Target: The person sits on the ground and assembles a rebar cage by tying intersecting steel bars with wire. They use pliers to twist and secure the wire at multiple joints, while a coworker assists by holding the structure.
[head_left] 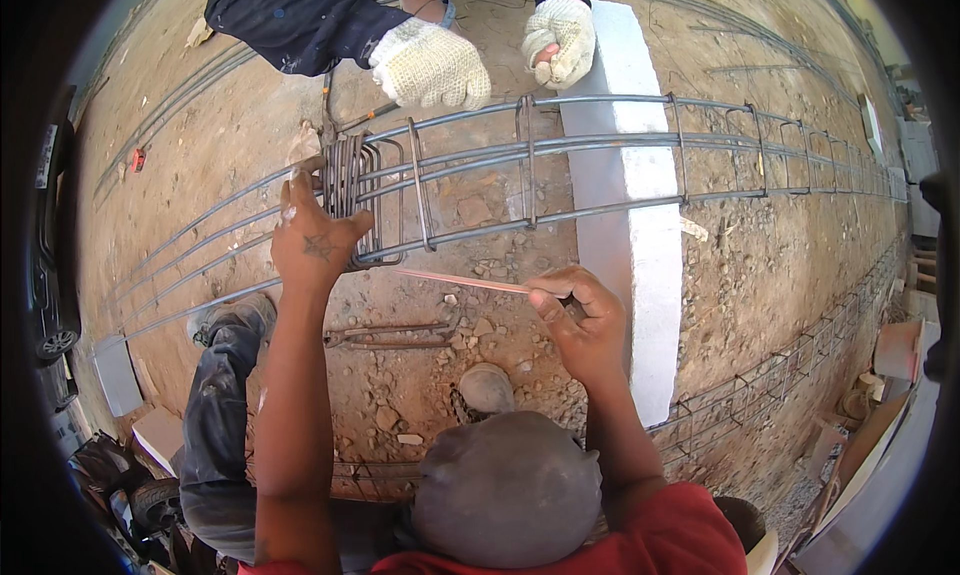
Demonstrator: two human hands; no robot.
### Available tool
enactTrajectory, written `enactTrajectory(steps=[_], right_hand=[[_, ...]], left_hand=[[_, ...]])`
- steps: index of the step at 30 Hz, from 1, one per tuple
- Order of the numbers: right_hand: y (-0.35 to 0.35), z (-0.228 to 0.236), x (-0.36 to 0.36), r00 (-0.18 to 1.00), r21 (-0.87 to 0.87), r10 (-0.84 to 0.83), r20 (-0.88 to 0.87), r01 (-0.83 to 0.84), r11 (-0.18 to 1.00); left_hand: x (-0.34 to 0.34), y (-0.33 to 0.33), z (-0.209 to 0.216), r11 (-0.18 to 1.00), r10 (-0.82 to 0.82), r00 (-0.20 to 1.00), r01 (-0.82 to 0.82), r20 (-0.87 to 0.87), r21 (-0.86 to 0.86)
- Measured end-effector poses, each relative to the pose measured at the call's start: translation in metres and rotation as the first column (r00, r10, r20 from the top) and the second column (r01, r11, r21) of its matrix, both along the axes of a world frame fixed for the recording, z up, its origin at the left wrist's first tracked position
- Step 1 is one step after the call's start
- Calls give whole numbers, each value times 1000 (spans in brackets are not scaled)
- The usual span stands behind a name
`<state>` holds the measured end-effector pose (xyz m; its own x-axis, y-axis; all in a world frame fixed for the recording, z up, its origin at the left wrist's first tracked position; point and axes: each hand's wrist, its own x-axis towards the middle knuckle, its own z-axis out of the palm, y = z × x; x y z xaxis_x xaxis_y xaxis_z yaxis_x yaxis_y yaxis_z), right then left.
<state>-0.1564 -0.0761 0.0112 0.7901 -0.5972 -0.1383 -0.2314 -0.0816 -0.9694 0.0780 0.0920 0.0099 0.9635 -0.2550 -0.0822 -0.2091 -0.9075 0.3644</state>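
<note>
A long cage of steel reinforcing bars runs across in front of me. My left hand grips a tight stack of rectangular steel stirrups near the cage's left part, thumb on one side and fingers on the other. In my right hand, thumb and fingers pinch a thin, straight, reddish strip, perhaps wire; its tip points left, just below the nearest bar. Single stirrups hang spaced along the bars to the right. Across the cage, a co-worker's white-gloved hands are closed above the far bar.
A long white block lies crosswise beneath the bars. Below the cage, bent steel rods rest on stony dirt by my boot. An orange-handled tool lies beyond the stirrup stack. Another bar cage is at right.
</note>
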Motion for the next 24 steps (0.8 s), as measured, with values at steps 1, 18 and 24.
enactTrajectory(steps=[1, 18, 24], right_hand=[[1, -1, 3, 1000, 11, 21, -4, -21, 1000], [7, -2, 20, 992, -81, 129, -8, -129, 988], [23, 6, 37, 986, -49, 98, 137, -92, 995]], left_hand=[[-6, -2, -1, 997, -56, 998, 55, 29, 53], [-1, 9, 17, 999, 32, 998, -31, 57, -8], [26, 20, 26, 980, 173, 985, -171, 15, -103]])
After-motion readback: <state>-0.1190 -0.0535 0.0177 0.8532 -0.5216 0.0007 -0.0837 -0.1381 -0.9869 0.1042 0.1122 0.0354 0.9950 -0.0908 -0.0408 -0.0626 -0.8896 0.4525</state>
